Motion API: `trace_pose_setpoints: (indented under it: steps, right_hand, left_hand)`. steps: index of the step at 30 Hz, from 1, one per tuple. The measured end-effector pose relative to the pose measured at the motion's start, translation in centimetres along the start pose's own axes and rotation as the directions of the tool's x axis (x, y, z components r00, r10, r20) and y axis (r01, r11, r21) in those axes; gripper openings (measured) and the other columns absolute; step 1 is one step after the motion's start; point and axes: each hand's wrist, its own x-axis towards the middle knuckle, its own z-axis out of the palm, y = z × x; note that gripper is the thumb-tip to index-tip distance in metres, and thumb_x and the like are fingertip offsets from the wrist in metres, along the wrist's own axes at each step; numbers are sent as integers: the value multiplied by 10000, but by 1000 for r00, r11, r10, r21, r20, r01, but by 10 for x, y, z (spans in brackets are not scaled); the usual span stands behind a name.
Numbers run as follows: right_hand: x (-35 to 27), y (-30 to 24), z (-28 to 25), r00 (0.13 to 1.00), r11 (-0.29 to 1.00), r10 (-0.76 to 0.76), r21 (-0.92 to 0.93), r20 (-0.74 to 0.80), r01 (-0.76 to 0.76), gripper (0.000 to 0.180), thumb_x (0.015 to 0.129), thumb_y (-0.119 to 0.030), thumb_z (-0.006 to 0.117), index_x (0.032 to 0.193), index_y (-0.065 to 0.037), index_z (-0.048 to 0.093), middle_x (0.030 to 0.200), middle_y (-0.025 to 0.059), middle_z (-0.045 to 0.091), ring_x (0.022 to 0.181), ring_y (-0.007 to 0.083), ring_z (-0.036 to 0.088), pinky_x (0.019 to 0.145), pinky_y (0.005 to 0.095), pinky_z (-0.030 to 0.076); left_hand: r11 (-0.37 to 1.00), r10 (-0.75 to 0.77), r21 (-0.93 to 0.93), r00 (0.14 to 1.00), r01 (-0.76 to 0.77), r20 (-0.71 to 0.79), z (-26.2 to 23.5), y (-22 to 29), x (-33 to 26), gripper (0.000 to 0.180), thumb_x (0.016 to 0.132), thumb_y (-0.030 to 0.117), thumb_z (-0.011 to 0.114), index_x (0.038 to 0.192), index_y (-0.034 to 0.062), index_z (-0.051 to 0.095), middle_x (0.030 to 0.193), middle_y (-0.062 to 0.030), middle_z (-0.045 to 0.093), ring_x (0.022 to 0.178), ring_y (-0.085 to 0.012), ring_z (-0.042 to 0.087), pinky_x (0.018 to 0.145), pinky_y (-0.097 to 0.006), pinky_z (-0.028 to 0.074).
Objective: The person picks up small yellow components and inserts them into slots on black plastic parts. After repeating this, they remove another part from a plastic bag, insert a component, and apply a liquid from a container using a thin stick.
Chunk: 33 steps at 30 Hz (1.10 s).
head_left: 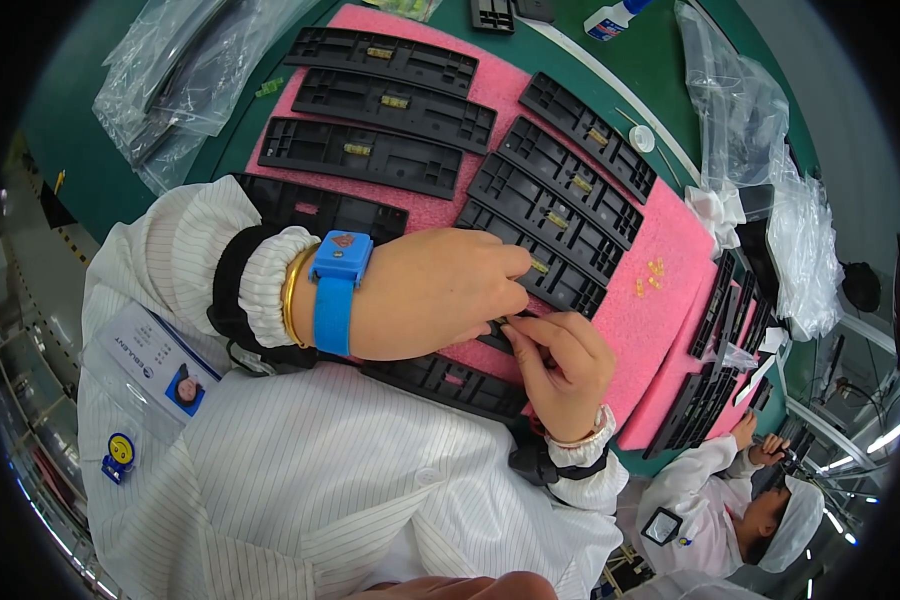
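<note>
My left hand (440, 290) reaches across the pink foam mat (660, 225), fingers bent and closed over a black plastic panel (494, 338) that is mostly hidden. From the lower right comes my right hand (567, 370), thumb and forefinger pinched together at the same spot. What the fingertips hold is too small and covered to make out. Just beyond my hands lies a black panel (560, 222) with a small yellowish piece in its middle. Another black panel (445, 382) lies below my left hand, its middle slot showing pink foam.
Several more black panels (380, 57) lie in two columns. Small yellow pieces (654, 268) are loose on the foam at right. Clear plastic bags (175, 90), a white-and-blue bottle (610, 20) and a small white dish (641, 138) surround the mat. A co-worker (720, 510) sits at lower right.
</note>
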Motion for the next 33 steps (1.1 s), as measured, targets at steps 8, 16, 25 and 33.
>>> trace_pose_setpoints:
  steps: [8, 16, 25, 33]
  right_hand:
    - [-2, -1, 3, 999, 999, 34, 26, -22, -34, 159, 775, 36, 846, 909, 13, 764, 800, 96, 685, 694, 221, 644, 605, 310, 494]
    - [1, 1, 0, 1000, 997, 9, 73, -28, -7, 160, 792, 28, 833, 934, -17, 775, 788, 88, 687, 671, 203, 651, 581, 314, 498]
    - [12, -20, -24, 684, 478, 642, 518, 345, -710, 139, 988, -66, 726, 918, -2, 623, 769, 80, 731, 590, 90, 666, 491, 208, 493]
    - [28, -12, -25, 546, 405, 618, 366, 565, -838, 171, 1009, -89, 694, 915, -19, 569, 785, 97, 747, 557, 108, 672, 453, 225, 494]
  left_hand:
    - [999, 3, 45, 997, 1, -72, 13, 1, 2, 143, 838, 126, 739, 919, 32, 667, 977, -82, 554, 914, -269, 608, 775, -381, 535]
    - [986, 57, 159, 995, -44, -78, 15, 0, 3, 112, 827, 110, 711, 897, 33, 672, 978, -76, 551, 913, -249, 608, 760, -345, 550]
    - [990, 36, 138, 996, -25, -84, 15, 1, 3, 93, 817, 95, 706, 868, 26, 671, 971, -79, 550, 909, -248, 613, 761, -349, 552]
    - [993, 21, 118, 998, -14, -59, 12, 1, 2, 111, 807, 85, 701, 868, 12, 643, 960, -90, 542, 898, -262, 613, 753, -359, 552]
